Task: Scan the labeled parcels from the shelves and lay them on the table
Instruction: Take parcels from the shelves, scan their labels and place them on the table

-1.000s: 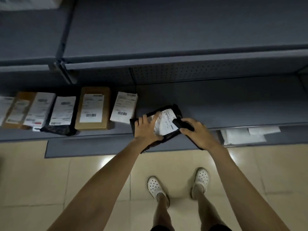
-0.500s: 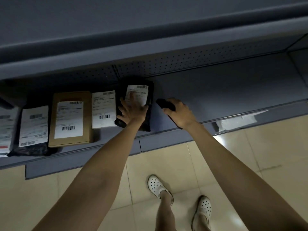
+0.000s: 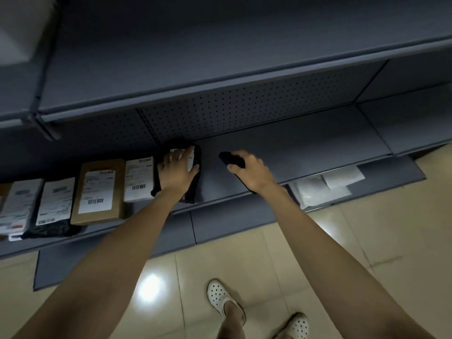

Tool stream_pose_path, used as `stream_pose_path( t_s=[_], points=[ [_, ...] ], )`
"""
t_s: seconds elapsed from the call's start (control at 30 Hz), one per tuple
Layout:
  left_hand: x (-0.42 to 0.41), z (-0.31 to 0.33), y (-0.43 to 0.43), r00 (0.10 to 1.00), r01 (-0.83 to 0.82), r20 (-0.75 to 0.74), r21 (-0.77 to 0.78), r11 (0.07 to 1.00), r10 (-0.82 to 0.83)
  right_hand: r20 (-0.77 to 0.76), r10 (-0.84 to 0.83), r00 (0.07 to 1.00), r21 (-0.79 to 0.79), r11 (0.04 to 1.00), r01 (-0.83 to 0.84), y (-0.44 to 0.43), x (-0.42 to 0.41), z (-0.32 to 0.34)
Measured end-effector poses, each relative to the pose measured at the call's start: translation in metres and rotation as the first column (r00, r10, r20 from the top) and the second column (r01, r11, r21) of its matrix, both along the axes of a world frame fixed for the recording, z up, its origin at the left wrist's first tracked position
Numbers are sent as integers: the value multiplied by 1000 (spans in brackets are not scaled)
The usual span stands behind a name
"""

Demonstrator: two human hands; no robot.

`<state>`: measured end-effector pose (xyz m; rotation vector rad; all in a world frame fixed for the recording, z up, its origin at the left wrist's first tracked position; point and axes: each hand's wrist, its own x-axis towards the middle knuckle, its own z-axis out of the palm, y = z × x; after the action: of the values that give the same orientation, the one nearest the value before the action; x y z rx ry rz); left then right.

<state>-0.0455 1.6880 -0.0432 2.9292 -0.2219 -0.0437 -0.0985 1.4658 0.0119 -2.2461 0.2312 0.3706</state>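
A black parcel [image 3: 195,184] with a white label lies on the grey shelf [image 3: 293,152], at the right end of a row of parcels. My left hand [image 3: 177,171] lies flat on it with the fingers spread over the label. To its right my right hand [image 3: 252,171] grips a black handheld scanner [image 3: 231,159], held just above the shelf and apart from the parcel. Left of the black parcel stand a white labeled parcel [image 3: 138,178] and a brown cardboard box [image 3: 99,192] with a barcode label.
More labeled parcels [image 3: 55,204] fill the shelf's left end. White bags [image 3: 325,185] lie on the lower shelf at right. An upper shelf [image 3: 220,59] overhangs. The perforated back panel [image 3: 232,111] closes the rear. Tiled floor and my feet are below.
My left hand has put the black parcel down on the shelf beside the white one and now lies flat on it. The scanner hand has moved off the label to the right.
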Motion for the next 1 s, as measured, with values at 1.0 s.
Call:
stream_pose_path(
  t_s=[1.0],
  points=[
    [-312,189,-663,351,935,402,-98,341,-846,256,-850,460,24,481,876,-540,-513,135]
  ],
)
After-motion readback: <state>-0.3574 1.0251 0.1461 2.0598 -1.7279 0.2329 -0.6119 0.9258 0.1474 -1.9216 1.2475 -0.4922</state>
